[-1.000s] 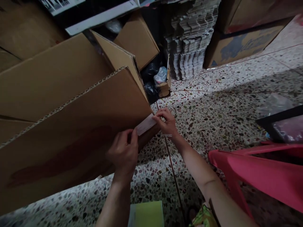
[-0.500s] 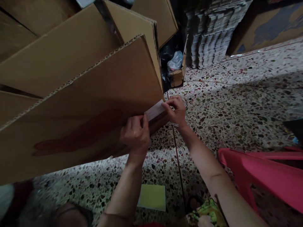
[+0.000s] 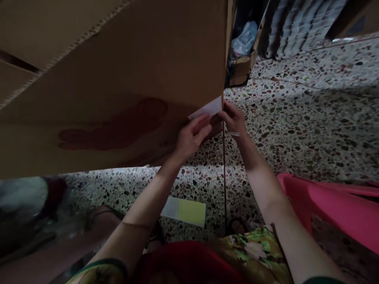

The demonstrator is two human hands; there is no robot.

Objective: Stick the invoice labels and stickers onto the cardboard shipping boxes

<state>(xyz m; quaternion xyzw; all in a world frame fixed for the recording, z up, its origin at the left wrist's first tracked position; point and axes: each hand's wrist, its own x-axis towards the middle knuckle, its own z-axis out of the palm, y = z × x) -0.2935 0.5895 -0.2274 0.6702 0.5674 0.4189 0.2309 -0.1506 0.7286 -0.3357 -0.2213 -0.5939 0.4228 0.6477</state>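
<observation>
A white paper label [image 3: 209, 108] lies against the lower right corner of a large cardboard box [image 3: 183, 51]. My left hand [image 3: 194, 136] is open, its fingers stretched out over the label's lower edge. At the box's corner, just right of the label, my right hand [image 3: 235, 119] has its thumb at the front and its fingers round the edge. A red printed figure [image 3: 118, 124] shows on the box side. On the floor below lies a part white, part yellow sheet [image 3: 192, 212].
A pink plastic stool [image 3: 331, 209] stands at the right. Beyond the box are a small cardboard carton [image 3: 241, 71] with a plastic bag [image 3: 245, 39] and a stack of flattened cardboard [image 3: 302, 27]. Another person's leg [image 3: 103, 221] is at lower left. The floor [image 3: 310, 118] is speckled terrazzo.
My left hand has let go of the label's left end and now lies flat over it. My right hand has shifted from the label to the box's corner edge. The view has moved.
</observation>
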